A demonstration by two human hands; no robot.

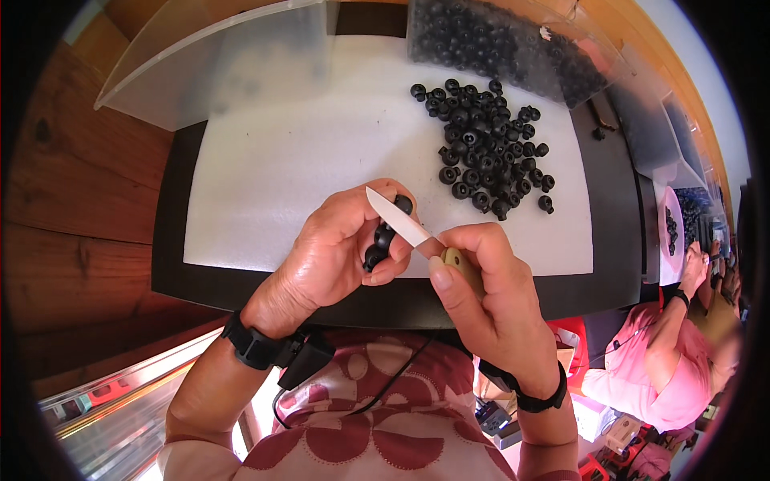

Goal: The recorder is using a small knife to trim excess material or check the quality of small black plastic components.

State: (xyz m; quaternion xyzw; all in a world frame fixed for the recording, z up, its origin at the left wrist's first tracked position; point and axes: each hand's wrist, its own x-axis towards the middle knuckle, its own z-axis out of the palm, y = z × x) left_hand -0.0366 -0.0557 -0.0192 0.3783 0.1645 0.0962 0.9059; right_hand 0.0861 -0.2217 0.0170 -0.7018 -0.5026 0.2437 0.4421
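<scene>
My left hand (325,240) is closed around several small round black parts (384,236), which show in a row between thumb and fingers. My right hand (497,297) grips a knife by its tan handle (463,268). The pale blade (397,218) points up and to the left, lying across the black parts in the left hand. Both hands are over the near edge of a white mat (281,168). Beyond the right hand, a loose pile of the same kind of black parts (489,144) is spread on the mat; some show a hole.
A clear plastic bin (513,48) full of black parts stands behind the pile. Another translucent bin (233,64) is at the far left. The mat lies on a dark table (172,232). To the right, a co-worker in pink (654,369) works beside a pink bowl (667,232).
</scene>
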